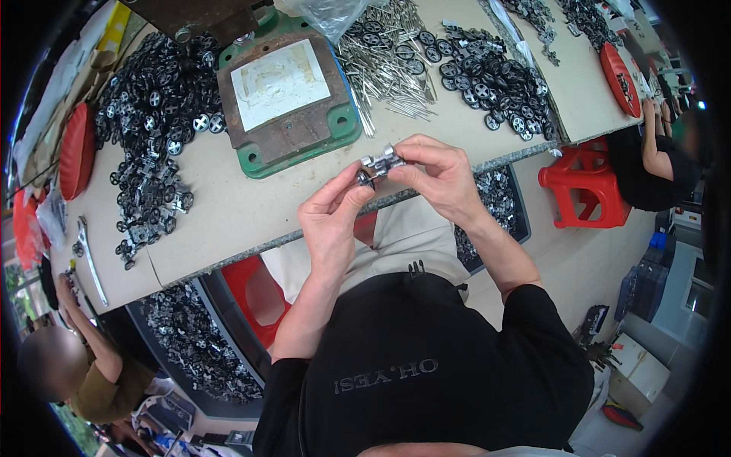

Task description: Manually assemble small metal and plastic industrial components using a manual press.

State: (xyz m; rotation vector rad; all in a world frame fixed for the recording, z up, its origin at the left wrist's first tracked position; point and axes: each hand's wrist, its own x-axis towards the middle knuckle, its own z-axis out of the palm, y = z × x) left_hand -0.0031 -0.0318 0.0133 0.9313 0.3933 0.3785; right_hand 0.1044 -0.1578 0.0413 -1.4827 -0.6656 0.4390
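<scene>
Above the table's front edge, my left hand (331,221) pinches a small black wheel (365,179) between thumb and fingers. My right hand (445,179) grips a shiny silver metal bracket (383,160), which touches or nearly touches the wheel; whether the two are joined I cannot tell. Just beyond my hands is a green press base (343,122) with a rusty plate and a white pad (280,82) on top. Thin metal pins (392,68) lie in a heap behind the held parts. To their right is a pile of black wheels with silver hubs (487,84).
More wheels (156,99) and wheel-and-bracket pieces (148,194) cover the table's left, near a wrench (93,263) and a red dish (78,152). Bins of parts (198,343) (495,202) stand below the edge. A red stool (582,186) and other people are on both sides.
</scene>
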